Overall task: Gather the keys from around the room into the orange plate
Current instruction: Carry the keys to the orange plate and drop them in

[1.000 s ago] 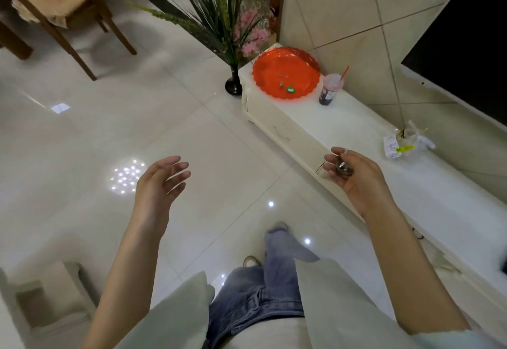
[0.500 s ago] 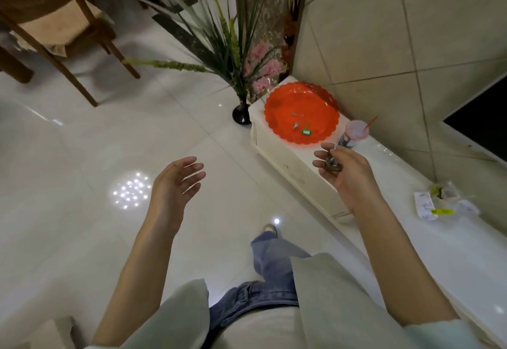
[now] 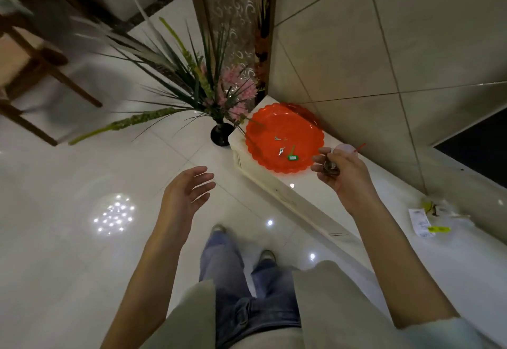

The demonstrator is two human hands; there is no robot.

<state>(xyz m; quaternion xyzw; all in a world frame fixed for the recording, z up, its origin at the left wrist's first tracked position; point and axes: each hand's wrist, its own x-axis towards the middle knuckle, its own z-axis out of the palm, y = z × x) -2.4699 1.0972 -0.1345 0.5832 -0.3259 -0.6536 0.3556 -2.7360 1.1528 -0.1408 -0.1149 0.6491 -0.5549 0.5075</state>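
Just beyond the right hand [image 3: 343, 173], on the end of the white cabinet [image 3: 277, 184], sits the orange plate [image 3: 301, 129] with a few keys [image 3: 280, 151] and a green tag [image 3: 292, 157] in it; the right grip is curled round a small metal key bunch [image 3: 329, 167], near the plate's rim; the left hand [image 3: 186, 195] hangs relaxed and holds nothing; the bunch is likely light, stiff and slippery, best pinched at its ring; its shape is mostly hidden by the fingers, and a pink cup [image 3: 346, 147] behind them is partly covered.

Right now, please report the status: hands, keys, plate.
Right hand grips keys beside orange plate. Left hand open, idle. Pink cup behind the right hand.
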